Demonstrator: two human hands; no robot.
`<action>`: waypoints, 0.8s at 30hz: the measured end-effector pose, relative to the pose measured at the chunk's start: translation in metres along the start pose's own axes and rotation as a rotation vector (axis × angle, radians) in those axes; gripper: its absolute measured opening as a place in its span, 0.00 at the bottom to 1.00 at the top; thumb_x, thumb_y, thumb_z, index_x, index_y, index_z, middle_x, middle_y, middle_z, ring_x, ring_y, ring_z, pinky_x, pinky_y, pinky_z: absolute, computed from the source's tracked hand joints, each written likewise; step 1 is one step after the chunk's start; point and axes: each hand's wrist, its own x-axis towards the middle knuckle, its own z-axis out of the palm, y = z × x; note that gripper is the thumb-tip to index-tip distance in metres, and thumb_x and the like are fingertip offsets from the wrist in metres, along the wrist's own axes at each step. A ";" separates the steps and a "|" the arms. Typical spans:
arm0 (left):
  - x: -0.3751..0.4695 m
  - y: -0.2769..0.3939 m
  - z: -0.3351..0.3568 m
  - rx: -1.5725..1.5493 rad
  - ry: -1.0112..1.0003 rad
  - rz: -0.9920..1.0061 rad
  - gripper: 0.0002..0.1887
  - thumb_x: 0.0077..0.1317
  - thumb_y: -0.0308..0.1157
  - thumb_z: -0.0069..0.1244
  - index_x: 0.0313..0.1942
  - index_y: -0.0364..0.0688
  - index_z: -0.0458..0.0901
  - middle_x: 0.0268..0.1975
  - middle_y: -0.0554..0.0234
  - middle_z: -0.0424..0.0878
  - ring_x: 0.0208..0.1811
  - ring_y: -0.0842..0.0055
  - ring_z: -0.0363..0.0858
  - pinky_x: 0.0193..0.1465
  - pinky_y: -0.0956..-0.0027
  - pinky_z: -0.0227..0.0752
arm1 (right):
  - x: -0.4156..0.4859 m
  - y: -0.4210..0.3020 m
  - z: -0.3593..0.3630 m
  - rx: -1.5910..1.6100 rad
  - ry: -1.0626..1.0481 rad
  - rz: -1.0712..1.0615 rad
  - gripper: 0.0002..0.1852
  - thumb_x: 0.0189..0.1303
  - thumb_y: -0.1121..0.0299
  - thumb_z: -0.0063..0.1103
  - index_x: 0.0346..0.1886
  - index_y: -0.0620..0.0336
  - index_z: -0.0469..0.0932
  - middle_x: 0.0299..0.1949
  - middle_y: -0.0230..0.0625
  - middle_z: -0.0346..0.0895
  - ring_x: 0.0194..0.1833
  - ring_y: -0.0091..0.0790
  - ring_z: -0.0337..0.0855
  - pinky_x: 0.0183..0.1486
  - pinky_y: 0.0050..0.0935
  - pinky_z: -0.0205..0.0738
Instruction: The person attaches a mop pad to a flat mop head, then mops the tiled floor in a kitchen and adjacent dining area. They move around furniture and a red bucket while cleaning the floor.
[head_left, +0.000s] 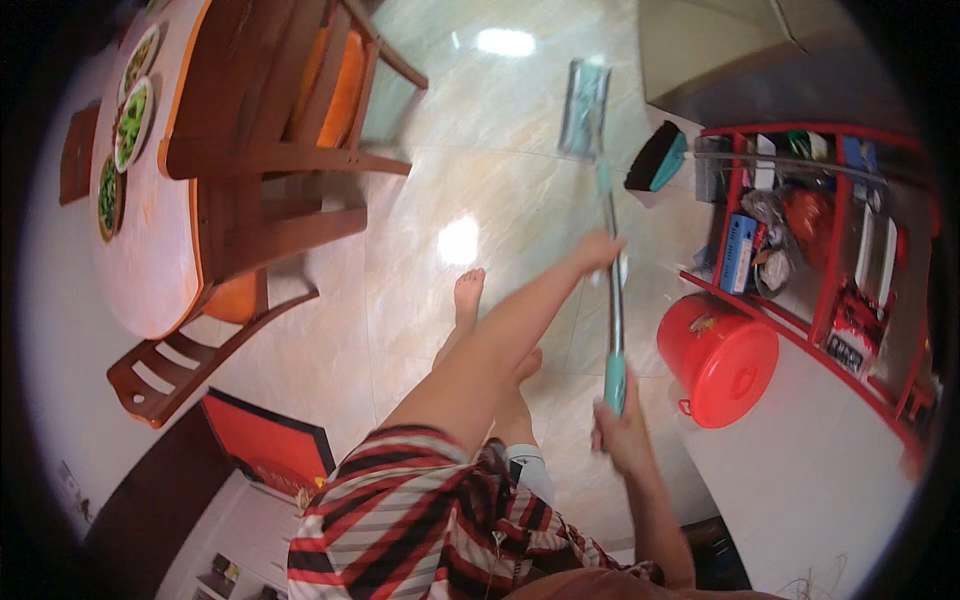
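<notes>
My left hand (598, 251) is closed around the metal pole (616, 319) of a flat mop, about midway along it. Lower down, my right hand (624, 433) grips the end of the mop's teal handle (615, 379). The rectangular mop head (585, 109) lies against the tiled floor (420, 202) ahead of me; it is slightly blurred, with a teal pad edge showing. Both of my arms reach forward from a striped garment, and my bare foot (469, 289) stands left of the pole.
A broom head (657, 157) with dark bristles rests right of the mop head. A lidded red bucket (716, 360) stands before a red shelf rack (825, 262) holding boxes and bags. Leftward are wooden chairs (300, 161) and a table (161, 262) with plates of greens (133, 124).
</notes>
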 end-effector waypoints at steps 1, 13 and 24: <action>0.033 0.006 -0.026 0.014 0.071 0.009 0.26 0.60 0.49 0.47 0.30 0.29 0.84 0.31 0.34 0.84 0.35 0.47 0.85 0.41 0.50 0.76 | 0.028 -0.024 0.010 -0.054 -0.005 -0.059 0.42 0.65 0.76 0.47 0.77 0.53 0.34 0.28 0.37 0.71 0.16 0.26 0.71 0.16 0.26 0.68; -0.008 -0.026 -0.113 -0.380 0.240 0.037 0.26 0.64 0.49 0.43 0.26 0.28 0.77 0.25 0.47 0.78 0.30 0.63 0.80 0.36 0.55 0.70 | 0.046 -0.081 0.035 -1.007 -0.117 -0.180 0.50 0.56 0.76 0.50 0.74 0.69 0.26 0.29 0.68 0.76 0.31 0.67 0.80 0.36 0.56 0.74; -0.171 -0.085 -0.132 -0.374 0.359 -0.107 0.25 0.67 0.47 0.42 0.23 0.32 0.76 0.19 0.53 0.75 0.25 0.69 0.77 0.31 0.55 0.69 | -0.040 -0.043 0.071 -1.055 -0.350 -0.270 0.50 0.55 0.78 0.52 0.73 0.73 0.27 0.30 0.69 0.76 0.32 0.70 0.79 0.35 0.59 0.71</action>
